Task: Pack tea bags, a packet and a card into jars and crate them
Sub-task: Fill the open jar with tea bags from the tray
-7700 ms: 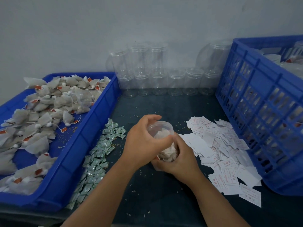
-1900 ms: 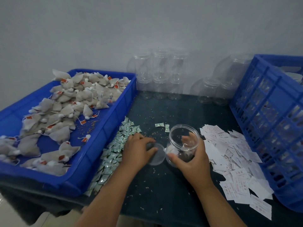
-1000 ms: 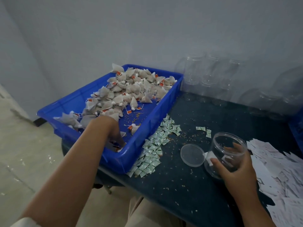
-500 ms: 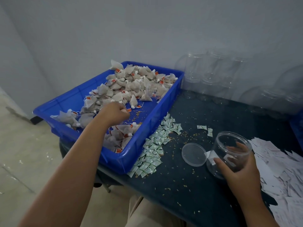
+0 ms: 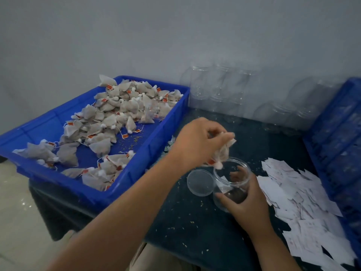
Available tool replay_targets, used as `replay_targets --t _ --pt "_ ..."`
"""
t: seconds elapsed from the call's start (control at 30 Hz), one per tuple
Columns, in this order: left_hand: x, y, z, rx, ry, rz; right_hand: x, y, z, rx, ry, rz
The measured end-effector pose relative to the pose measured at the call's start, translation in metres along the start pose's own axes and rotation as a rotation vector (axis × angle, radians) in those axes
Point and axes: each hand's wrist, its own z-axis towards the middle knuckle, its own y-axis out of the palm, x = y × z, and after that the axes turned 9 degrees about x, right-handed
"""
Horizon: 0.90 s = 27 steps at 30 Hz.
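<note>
Just above one open clear jar (image 5: 228, 189), the left hand (image 5: 197, 141) pinches a small bunch of tea bags (image 5: 222, 153) between curled fingers. The bags hang bunched together, so their number cannot be told. The lowest one dangles at the jar's rim. The right hand (image 5: 249, 202) is wrapped around the jar's near right side and holds it on the dark table (image 5: 195, 231). One round clear lid (image 5: 200, 182) lies flat, touching the jar on the left. Farther left, one blue tray (image 5: 156, 137) holds dozens of loose tea bags (image 5: 109, 122). A few green packets (image 5: 170, 142) peek out beside the left wrist. To the right lies a heap of white cards (image 5: 298, 198), then one blue crate (image 5: 336, 133). Blurred empty jars (image 5: 220, 90) line the far wall, too hazy to count.
</note>
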Motion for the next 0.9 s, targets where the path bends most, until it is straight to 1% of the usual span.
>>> replay_targets --t 0.07,0.1,0.17,0.2,0.27,0.33,0.4,0.47,0.57,0.63,0.7,0.77,0.8,0.9 --pt "0.001 0.023 -0.003 -0.067 -0.031 0.005 0.001 0.001 0.000 -0.001 -0.007 0.007" --pt "0.001 0.030 -0.004 -0.125 -0.040 0.048 0.001 0.000 0.000 0.005 -0.006 0.008" --pt "-0.001 0.034 -0.007 -0.227 -0.025 0.211 0.003 -0.001 0.001 0.024 0.001 0.009" --pt "-0.002 0.030 -0.008 -0.243 -0.019 0.268 0.003 -0.002 0.001 0.031 0.003 0.013" --pt "-0.003 0.009 -0.006 -0.216 0.000 0.329 0.003 -0.003 0.002 0.041 0.005 0.017" --pt "-0.008 -0.028 0.000 -0.165 -0.011 0.381 0.003 -0.003 0.002 0.043 0.007 0.024" --pt "-0.018 -0.074 0.007 -0.185 -0.084 0.486 0.004 -0.002 0.001 0.039 0.017 0.032" --pt "-0.038 -0.117 0.010 -0.271 -0.189 0.644 0.005 -0.002 0.001 0.040 0.028 0.036" --pt "-0.077 -0.153 0.004 -0.498 -0.375 0.977 0.005 -0.003 0.002 0.031 0.039 0.032" --pt "-0.107 -0.163 -0.005 -0.650 -0.520 1.142 0.007 -0.002 0.001 0.022 0.045 0.037" --pt "-0.131 -0.165 -0.018 -0.743 -0.660 1.168 0.008 0.000 0.001 0.016 0.050 0.043" --pt "-0.147 -0.163 -0.028 -0.792 -0.703 1.133 0.008 0.000 0.000 0.009 0.047 0.040" --pt "-0.152 -0.162 -0.031 -0.772 -0.698 1.116 0.007 0.001 0.000 0.007 0.048 0.040" --pt "-0.154 -0.160 -0.032 -0.631 -0.690 1.031 0.006 0.001 -0.001 0.021 0.063 0.051"
